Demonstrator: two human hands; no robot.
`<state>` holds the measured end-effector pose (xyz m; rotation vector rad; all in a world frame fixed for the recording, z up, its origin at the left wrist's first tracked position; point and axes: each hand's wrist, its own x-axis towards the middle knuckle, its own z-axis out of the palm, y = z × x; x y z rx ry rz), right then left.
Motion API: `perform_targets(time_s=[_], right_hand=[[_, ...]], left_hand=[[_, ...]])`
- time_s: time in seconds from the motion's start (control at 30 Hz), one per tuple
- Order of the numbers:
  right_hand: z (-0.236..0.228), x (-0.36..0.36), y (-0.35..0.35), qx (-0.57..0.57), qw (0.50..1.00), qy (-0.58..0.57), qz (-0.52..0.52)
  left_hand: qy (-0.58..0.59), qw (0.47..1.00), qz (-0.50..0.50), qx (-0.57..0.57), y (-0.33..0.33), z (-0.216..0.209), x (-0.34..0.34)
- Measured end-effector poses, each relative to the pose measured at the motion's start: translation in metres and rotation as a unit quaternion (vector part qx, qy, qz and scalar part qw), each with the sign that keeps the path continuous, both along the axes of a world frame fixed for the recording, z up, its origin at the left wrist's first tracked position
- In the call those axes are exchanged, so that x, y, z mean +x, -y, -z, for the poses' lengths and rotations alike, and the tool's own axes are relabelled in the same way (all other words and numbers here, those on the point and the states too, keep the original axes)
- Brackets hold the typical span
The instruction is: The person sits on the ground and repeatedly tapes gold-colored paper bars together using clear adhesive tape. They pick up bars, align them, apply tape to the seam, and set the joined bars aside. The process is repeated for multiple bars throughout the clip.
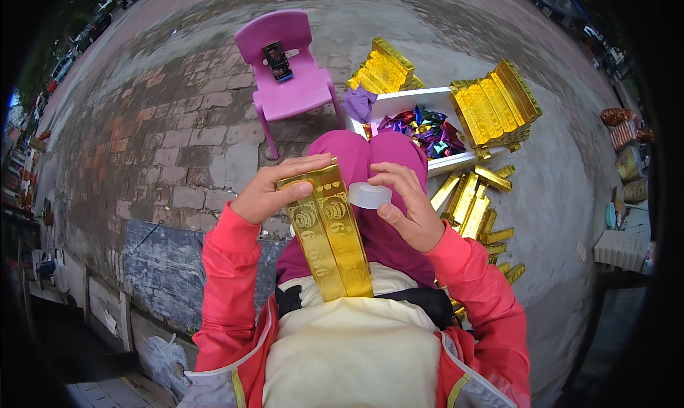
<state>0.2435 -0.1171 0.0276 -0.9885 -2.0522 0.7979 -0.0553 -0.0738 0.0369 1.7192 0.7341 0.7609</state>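
Observation:
Across my lap, one end against my waist, lies a long gold foil paper bar (329,237) with embossed patterns and a lengthwise crease. My left hand (278,186) grips its far end, thumb on the top face and fingers over the edge. In my right hand (410,205) is a roll of clear tape (370,196), held between thumb and fingers just right of the bar's far end. Whether a strip of tape runs from the roll to the bar I cannot make out.
A purple plastic chair (288,73) with a phone (277,60) stands ahead. Beyond my knees, a white box (406,100) holds colourful foil pieces (434,134). Gold bars are stacked behind it (385,70) and on its right (491,109); loose gold bars (470,205) lie on the ground.

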Motion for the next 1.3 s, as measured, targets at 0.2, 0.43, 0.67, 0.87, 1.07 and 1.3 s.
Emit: perform_targets(time_s=[0.2,0.43,0.67,0.87,1.07,1.3], right_hand=[[0.011,-0.013,-0.009,-0.322,0.901,-0.259,-0.134],[0.002,-0.016,-0.012,-0.248,0.948,-0.170,-0.100],[0.019,-0.017,-0.028,-0.345,0.909,-0.229,-0.048],[0.034,-0.026,-0.024,-0.324,0.915,-0.241,-0.021],[0.054,-0.048,-0.001,-0.373,0.813,-0.446,-0.035],[0.061,-0.049,-0.004,-0.406,0.778,-0.480,0.007]], left_hand=[[0.017,0.999,-0.006,0.036,0.018,-0.007,-0.014],[0.012,0.999,0.001,0.044,0.021,-0.008,-0.015],[0.017,0.997,0.026,0.066,0.020,-0.013,-0.011],[0.004,0.995,0.030,0.096,0.023,-0.020,-0.007],[0.012,0.994,0.036,0.105,0.024,-0.021,-0.005],[0.010,0.994,0.035,0.103,0.025,-0.021,-0.006]])
